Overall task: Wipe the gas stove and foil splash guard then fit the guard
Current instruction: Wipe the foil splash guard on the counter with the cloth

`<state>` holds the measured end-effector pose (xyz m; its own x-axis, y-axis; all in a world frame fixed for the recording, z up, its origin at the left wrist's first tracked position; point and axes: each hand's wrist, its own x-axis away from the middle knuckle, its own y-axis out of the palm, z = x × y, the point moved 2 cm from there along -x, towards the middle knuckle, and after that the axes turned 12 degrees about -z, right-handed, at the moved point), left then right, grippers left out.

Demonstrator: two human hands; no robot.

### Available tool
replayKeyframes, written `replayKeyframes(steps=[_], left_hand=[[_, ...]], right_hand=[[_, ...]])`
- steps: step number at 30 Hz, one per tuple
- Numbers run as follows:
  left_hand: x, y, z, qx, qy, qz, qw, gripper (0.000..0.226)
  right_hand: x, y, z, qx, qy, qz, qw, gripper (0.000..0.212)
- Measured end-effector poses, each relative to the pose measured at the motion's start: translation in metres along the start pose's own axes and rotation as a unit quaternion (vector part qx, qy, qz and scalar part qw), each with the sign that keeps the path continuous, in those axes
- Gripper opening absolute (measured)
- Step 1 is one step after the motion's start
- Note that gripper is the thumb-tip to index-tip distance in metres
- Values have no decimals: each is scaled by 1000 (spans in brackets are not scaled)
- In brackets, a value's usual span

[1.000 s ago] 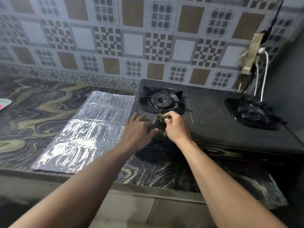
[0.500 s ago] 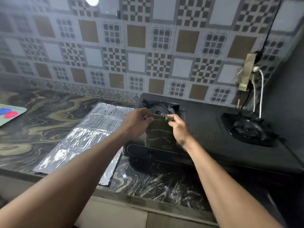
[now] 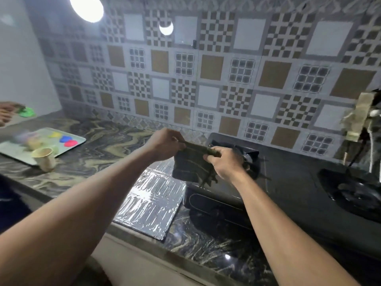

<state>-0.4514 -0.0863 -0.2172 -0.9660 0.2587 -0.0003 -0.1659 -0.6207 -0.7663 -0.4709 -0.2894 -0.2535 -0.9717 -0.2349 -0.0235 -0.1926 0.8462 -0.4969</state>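
The left hand [image 3: 165, 144] and the right hand [image 3: 224, 162] each curl their fingers round the top edge of one dark, striped cloth [image 3: 191, 166], stretched between them and hanging free; the fingertips are tucked behind the fabric and cannot be made out; the cloth and right hand hide most of the near burner [image 3: 250, 155], and the left forearm covers part of the foil splash guard [image 3: 150, 203], which lies flat on the marbled countertop [image 3: 99, 155], just beside the left end of the gas stove [image 3: 288, 193]; the stove's right end is cut off by the frame, with its second burner [image 3: 354, 193] dim; compared with half a second ago the cloth is held higher and the view has tilted up and left, while the guard has stayed put; a tray [image 3: 12, 149] and one paper cup [image 3: 44, 158] now show at the left, the tray's coloured blobs partly blurred; in count: two hands, one cloth, one guard, two burners, one tray, one cup; another person's hand [image 3: 6, 112] is cut off at the far left edge.
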Motion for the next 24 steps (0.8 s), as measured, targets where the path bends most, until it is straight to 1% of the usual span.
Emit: replayKeyframes(steps=[3,5,8,10,12,15,17,20,24], left_hand=[[-6,-15,-22,1,-7,9,1000,13],[-15,-24,-40,2,-15,20,1000,13],[-42,-35,-69,15,-31,34,999,26],[-63,-40,-88,40,-37,30,998,33],[-82,-45,-104,63,-30,1,998,30],[-110,-53,-130,130,2,-77,989,17],[-129,-59,-146,163,47,-114,979,22],[-154,-65,-170,114,88,-140,980,31],[-181,-67,-195,69,120,-159,977,34]], right_hand=[[-26,20,-7,4,10,-1,1000,6],[-47,35,-11,22,7,18,1000,4],[-83,56,-14,60,14,63,996,3],[-106,71,-15,76,29,71,994,6],[-130,87,-18,76,34,67,994,11],[-163,109,-25,67,30,44,996,18],[-183,121,-28,39,31,32,998,20],[-204,132,-26,6,38,35,999,26],[-234,147,-17,-20,51,60,997,11]])
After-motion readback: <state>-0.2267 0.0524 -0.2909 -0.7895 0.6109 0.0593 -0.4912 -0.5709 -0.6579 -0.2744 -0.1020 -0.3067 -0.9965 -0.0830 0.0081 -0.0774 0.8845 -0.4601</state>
